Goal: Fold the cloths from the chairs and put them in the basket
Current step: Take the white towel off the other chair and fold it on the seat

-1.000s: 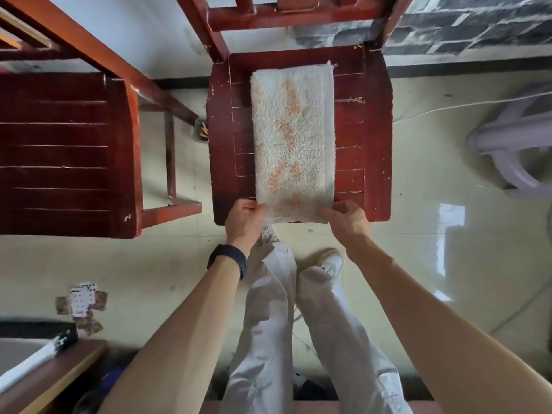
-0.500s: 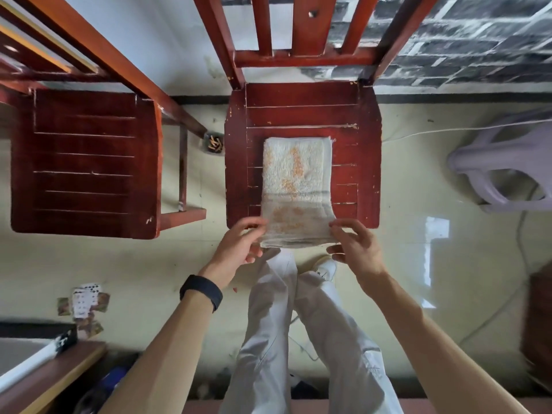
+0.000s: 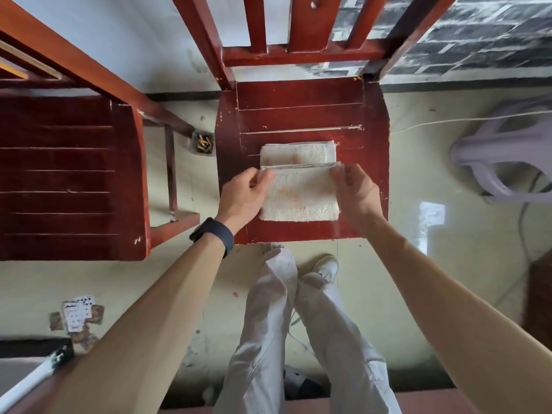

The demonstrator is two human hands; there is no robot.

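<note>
A cream towel with faint orange marks (image 3: pixel 298 195) lies on the seat of the red wooden chair (image 3: pixel 298 115) in front of me, its near half doubled over the far half. My left hand (image 3: pixel 243 195) pinches the left corner of the folded-over edge. My right hand (image 3: pixel 354 192) pinches the right corner of the same edge. A strip of the lower layer shows beyond the fold. No basket is in view.
A second red chair (image 3: pixel 68 177) stands to the left with a bare seat. A small ashtray (image 3: pixel 203 143) sits on the floor between the chairs. A pale plastic stool (image 3: pixel 504 150) and a cord are at right. Playing cards (image 3: pixel 77 316) lie on the floor.
Both hands lifted the towel's near edge from the seat's front and carried it away from me over the far half. The towel now lies about half as long.
</note>
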